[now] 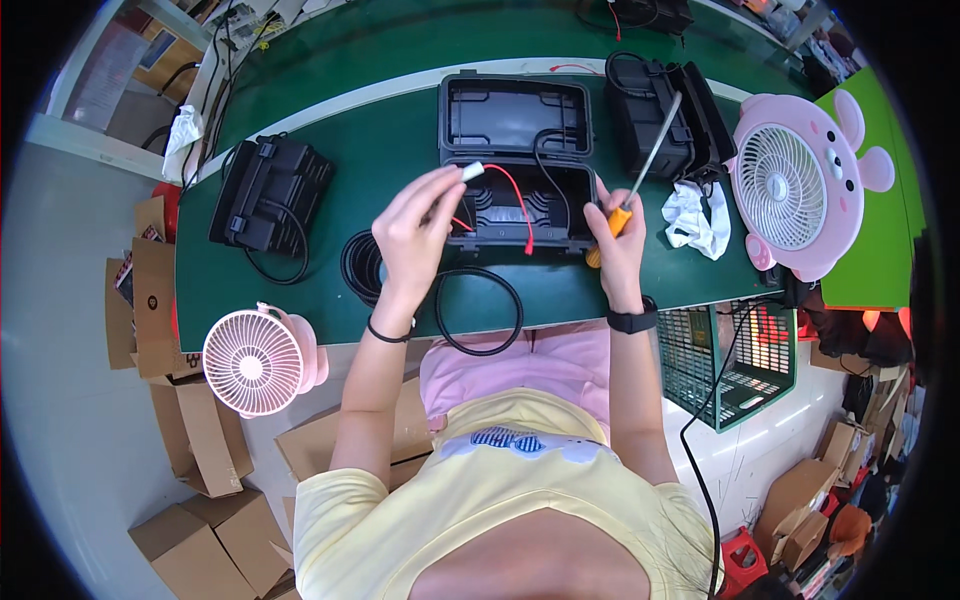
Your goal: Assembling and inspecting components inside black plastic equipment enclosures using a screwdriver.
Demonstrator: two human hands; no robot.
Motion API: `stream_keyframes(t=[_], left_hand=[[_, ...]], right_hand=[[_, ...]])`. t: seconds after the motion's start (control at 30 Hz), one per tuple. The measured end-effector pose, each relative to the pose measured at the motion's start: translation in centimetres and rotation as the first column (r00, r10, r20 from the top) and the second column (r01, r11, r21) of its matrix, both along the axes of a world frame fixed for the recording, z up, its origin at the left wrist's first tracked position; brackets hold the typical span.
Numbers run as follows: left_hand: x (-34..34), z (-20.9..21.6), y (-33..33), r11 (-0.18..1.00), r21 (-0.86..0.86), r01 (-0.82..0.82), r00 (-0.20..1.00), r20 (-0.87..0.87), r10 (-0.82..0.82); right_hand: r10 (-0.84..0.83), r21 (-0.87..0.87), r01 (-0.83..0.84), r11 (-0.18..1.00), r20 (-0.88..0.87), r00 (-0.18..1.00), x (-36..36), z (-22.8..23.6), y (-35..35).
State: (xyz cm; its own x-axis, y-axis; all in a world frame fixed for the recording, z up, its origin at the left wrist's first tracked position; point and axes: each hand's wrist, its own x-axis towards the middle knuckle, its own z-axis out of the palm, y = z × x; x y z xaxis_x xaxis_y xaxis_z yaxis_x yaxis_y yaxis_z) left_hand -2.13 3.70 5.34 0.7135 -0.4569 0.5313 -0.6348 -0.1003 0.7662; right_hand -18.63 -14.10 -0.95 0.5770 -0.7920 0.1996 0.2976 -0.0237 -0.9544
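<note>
The left hand is narrowed in a pinch on a white connector, raised over the left side of the open box, perhaps so that its red wire drapes freely. The box sits on the tabletop between both hands, its lid tipped to the far side, which leaves the inside reachable. The right hand grips a screwdriver by its orange handle, shaft angled far and right, likely to hold the tip clear of the wire.
</note>
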Motion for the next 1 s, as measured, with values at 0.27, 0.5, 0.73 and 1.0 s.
stream_keyframes(t=[0.27,0.5,0.73,1.0], left_hand=[[-1.2,-0.7,-0.7,0.910,-0.283,-0.304,0.918,-0.342,0.201],[-1.6,1.7,0.1,0.934,0.343,0.103,0.928,0.305,-0.214],[-0.5,2.1,-3.4,0.675,0.709,0.202,0.876,0.178,-0.449],[-0.5,1.1,-4.6,0.788,0.436,0.434,0.842,0.115,-0.527]], right_hand=[[-0.025,0.071,0.025,0.997,-0.008,1.000,-0.7,0.1,1.0],[0.008,0.057,-0.009,0.998,0.004,1.000,-0.7,-0.6,0.3],[0.031,0.055,-0.031,0.998,0.011,0.999,-0.6,0.0,0.4],[0.055,0.085,-0.057,0.995,0.026,0.998,-0.5,-0.1,0.3]])
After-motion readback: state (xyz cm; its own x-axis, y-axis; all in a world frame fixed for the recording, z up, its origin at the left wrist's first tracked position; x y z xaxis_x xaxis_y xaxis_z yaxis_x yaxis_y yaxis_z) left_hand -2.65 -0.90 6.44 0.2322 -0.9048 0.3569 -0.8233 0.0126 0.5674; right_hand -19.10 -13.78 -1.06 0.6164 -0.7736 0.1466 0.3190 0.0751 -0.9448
